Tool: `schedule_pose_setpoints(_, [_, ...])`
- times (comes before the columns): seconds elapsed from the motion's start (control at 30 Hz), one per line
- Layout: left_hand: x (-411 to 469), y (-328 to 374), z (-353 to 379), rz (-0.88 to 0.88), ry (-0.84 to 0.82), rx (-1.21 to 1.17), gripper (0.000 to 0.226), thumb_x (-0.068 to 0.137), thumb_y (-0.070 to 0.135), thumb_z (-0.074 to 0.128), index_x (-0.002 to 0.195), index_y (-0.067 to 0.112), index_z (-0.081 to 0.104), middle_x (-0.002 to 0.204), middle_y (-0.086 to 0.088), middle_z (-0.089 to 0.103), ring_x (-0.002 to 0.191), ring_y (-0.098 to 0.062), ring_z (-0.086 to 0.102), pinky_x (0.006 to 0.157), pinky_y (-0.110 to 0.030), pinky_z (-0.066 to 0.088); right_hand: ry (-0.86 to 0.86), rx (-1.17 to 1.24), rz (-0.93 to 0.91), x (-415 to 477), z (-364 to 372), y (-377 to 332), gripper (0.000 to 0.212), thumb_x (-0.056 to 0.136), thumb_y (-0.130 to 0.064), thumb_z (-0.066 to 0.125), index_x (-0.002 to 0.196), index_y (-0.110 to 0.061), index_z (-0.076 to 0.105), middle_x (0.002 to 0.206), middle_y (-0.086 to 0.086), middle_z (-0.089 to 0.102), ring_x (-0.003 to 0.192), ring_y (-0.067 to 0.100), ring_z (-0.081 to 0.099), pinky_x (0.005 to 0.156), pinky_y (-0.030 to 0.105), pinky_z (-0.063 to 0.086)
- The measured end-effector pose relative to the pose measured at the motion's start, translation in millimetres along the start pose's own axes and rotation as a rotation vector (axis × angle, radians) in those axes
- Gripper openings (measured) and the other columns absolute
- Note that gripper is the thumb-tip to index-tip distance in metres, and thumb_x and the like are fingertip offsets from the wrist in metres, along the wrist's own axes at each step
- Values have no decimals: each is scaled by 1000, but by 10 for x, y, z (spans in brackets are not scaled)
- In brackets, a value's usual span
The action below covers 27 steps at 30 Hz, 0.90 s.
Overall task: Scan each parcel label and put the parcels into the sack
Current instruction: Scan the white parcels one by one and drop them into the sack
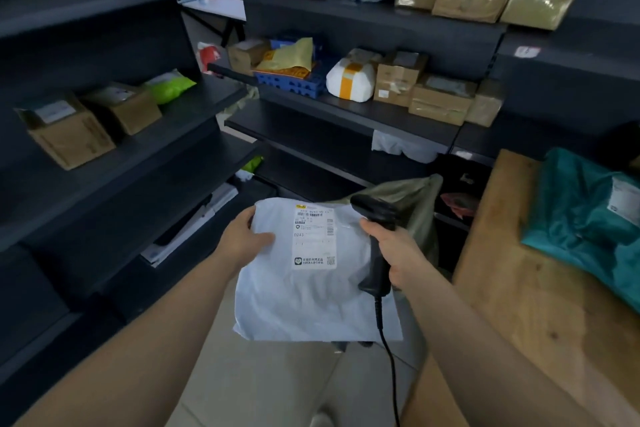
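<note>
The left hand (242, 236) pinches a white plastic mailer parcel (304, 288), label (314, 236) up, by its edge; right-hand (398, 250) fingers wrap a black corded barcode scanner (377, 239) over an olive-green sack (415, 204).

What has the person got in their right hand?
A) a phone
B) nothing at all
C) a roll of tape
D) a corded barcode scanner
D: the right hand grips the black handle of a barcode scanner with a cord hanging below, beside the white parcel that the left hand holds by its edge.
</note>
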<state>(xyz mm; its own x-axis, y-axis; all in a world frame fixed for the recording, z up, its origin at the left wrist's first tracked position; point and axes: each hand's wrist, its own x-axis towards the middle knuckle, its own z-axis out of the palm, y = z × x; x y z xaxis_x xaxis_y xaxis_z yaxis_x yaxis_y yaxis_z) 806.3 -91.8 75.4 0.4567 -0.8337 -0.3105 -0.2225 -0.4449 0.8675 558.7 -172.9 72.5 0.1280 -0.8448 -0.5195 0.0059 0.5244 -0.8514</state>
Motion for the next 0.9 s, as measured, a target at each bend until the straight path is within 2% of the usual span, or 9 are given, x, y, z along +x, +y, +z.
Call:
schedule_pose_setpoints(0.13, [738,131,54,-7,-57,9,63,78,11,71,135,26,49,120,2,61,103,-21,62,82,-37,53,68,53,47,480,143,-129,21,80,-35,78,87,-20,65,87,4,70,82,22,64,63,30,47])
schedule_pose_setpoints(0.3, [1635,178,274,-10,-191,43,59,80,6,69,134,24,51,116,1,63,93,-14,63,71,-28,52,177,78,88,984,222,-157,23,81,-33,78,94,-19,65,97,4,69,91,24,63,87,39,50])
schedule_pose_setpoints(0.43, [2340,176,554,-55,-342,56,58,82,3,68,134,19,51,103,5,64,82,-7,63,51,-17,49,296,108,102,1363,248,-167,14,83,-27,77,87,-18,67,85,4,72,81,21,67,69,32,53])
schedule_pose_setpoints(0.53, [2842,183,771,-89,-472,109,56,82,5,67,134,17,50,106,0,65,88,-18,67,62,-29,55,397,138,119,1597,291,-142,10,84,-23,76,85,-15,69,77,4,73,73,21,68,69,33,55])
schedule_pose_setpoints(0.6, [3136,162,919,-105,-549,145,55,83,5,67,134,12,50,113,-7,66,94,-26,67,79,-42,58,455,166,146,1724,322,-117,11,85,-22,75,89,-13,70,84,8,74,77,25,68,76,38,56])
schedule_pose_setpoints(0.67, [3384,119,1074,-102,-629,199,52,82,6,66,132,10,51,117,-10,65,99,-27,66,90,-44,54,510,189,166,1841,323,-64,12,86,-21,74,92,-11,69,87,10,73,78,25,69,78,40,57])
schedule_pose_setpoints(0.77, [3665,23,1294,-45,-755,293,38,85,9,62,122,13,61,112,-6,69,96,-20,67,83,-32,54,578,212,175,2001,287,54,11,87,-19,73,89,-9,69,72,3,74,61,16,70,53,25,56])
schedule_pose_setpoints(0.83, [3797,-77,1456,-22,-826,321,26,87,8,58,109,17,67,106,-6,71,93,-18,68,80,-29,54,610,211,198,2109,257,146,12,87,-19,73,91,-7,69,74,5,72,61,16,69,53,24,55])
schedule_pose_setpoints(0.9, [3916,-217,1627,1,-865,369,21,87,10,56,101,21,68,102,-5,72,92,-19,68,78,-30,53,625,210,216,2231,225,242,19,87,-18,72,97,-2,70,80,10,71,70,23,67,64,31,55])
